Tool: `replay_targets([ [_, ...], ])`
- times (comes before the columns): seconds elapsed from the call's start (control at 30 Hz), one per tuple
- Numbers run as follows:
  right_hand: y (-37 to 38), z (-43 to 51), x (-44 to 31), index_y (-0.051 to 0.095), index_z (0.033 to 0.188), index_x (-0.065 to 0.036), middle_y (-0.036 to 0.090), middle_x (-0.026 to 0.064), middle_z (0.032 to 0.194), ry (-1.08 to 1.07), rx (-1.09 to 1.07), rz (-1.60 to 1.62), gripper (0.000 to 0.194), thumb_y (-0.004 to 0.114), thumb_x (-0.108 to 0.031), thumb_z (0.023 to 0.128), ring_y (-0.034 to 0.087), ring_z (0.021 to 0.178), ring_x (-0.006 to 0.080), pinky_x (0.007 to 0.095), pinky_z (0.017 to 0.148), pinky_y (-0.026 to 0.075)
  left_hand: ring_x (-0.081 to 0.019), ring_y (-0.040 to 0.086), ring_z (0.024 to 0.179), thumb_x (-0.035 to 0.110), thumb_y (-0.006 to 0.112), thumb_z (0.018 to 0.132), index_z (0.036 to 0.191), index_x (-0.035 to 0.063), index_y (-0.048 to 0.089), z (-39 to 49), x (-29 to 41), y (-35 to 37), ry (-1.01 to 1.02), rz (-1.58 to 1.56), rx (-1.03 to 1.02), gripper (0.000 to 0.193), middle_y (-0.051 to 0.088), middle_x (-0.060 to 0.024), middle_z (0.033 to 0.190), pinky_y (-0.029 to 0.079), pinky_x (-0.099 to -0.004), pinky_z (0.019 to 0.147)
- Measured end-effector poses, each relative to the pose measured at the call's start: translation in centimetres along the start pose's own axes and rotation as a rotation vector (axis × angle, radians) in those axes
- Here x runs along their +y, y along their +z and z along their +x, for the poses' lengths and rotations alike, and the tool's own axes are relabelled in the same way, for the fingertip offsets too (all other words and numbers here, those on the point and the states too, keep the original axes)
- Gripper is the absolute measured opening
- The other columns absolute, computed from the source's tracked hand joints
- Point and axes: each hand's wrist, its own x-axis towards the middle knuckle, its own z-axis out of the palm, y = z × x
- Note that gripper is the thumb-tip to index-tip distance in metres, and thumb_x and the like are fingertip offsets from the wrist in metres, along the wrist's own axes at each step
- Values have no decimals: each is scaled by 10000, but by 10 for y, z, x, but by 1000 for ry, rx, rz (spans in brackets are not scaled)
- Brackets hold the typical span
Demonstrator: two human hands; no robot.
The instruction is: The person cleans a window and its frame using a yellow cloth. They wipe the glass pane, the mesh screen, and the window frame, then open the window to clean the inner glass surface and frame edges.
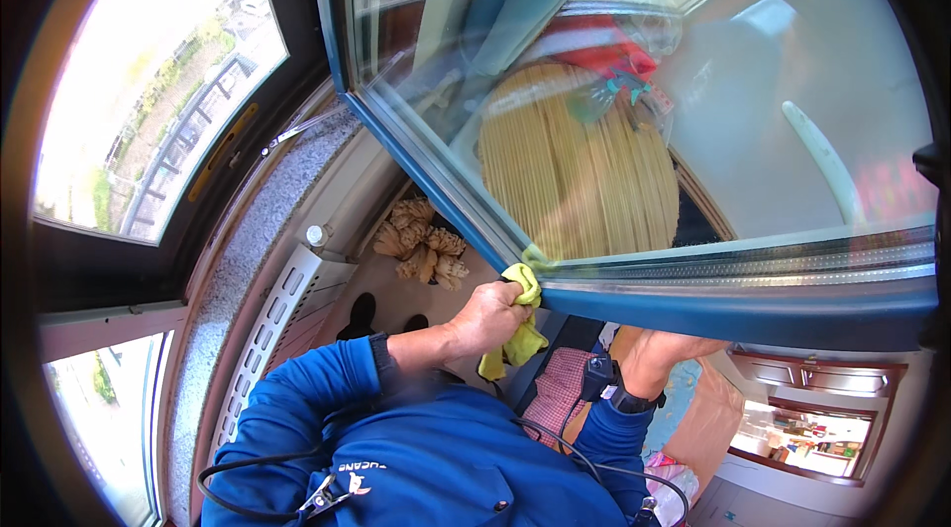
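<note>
My left hand grips a folded yellow-green cloth and presses it on the lower corner of an open window sash. The sash has a blue frame and a large glass pane. Part of the cloth wraps round the corner and shows at the pane's edge. My right hand, with a dark strap and a small black device at the wrist, is at the underside of the lower frame rail. Its fingers are hidden behind the rail, so its grip does not show.
A metal stay stands above the speckled stone sill. Below the sill is a white slotted radiator. Dried flowers stand near the floor. Through the glass appears a round ribbed straw-coloured surface with a red item. A cable crosses my jacket.
</note>
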Motion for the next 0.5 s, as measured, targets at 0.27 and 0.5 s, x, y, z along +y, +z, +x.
replay_targets([
  [0.27,13,9,-8,605,1304,47,713,159,1220,170,105,270,409,651,-256,1035,688,975,231,371,864,561,-375,711,919,75,659,928,979,-67,666,-8,41,-3,167,-106,-32,151,686,-251,962,565,-437,846],
  [0.5,17,8,-7,595,1304,51,698,155,1226,245,140,360,407,627,-263,1048,672,1003,220,365,876,561,-479,667,920,14,647,851,904,-54,634,-9,28,-3,445,212,51,87,651,-292,977,563,-500,816],
])
